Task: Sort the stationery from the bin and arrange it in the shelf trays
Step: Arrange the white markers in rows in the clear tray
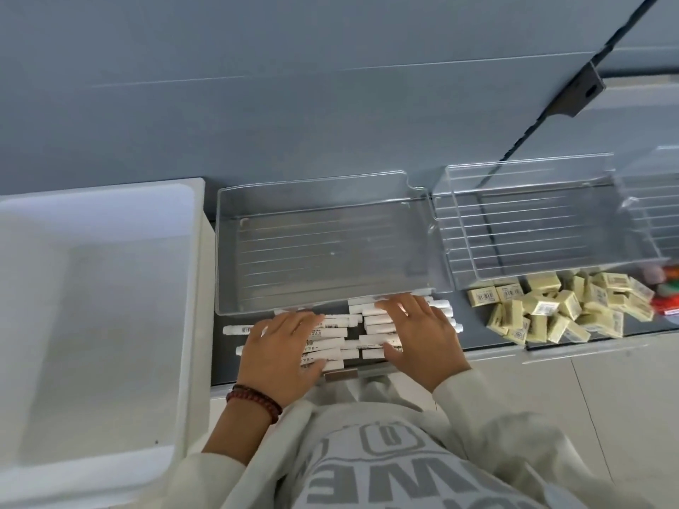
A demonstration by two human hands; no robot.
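We find both hands lying flat on a batch of white sticks point(374, 330) on the dark shelf point(474, 325), just in front of a clear tray point(319, 185). The left hand point(283, 347), with a bead bracelet point(253, 396) at the wrist, covers the left part of the batch, and the right hand point(419, 332) covers the right part. On both, the fingers are straight and spread, pressing down on the sticks; neither hand is curled round or pinching anything. What matters for the next move, as we judge it, is how the batch lies. The sticks run left to right in stacked rows, parallel to the tray's front edge and across the line of the fingers, and the tray sits directly beyond the fingertips, away from the body. The two hands are about equally near it, so we would expect both to gather the rows together before lifting them over the front wall. The farthest sticks seem to touch or slip under that front edge, though the clear plastic makes this hard to tell. The sticks are short, round and white with small dark print on their labels, too blurred for us to say whether they are glue sticks or markers. To the right, a heap of pale yellow erasers point(543, 310) lies before a second clear tray point(532, 222), and a white bin point(110, 288) stands on the left.
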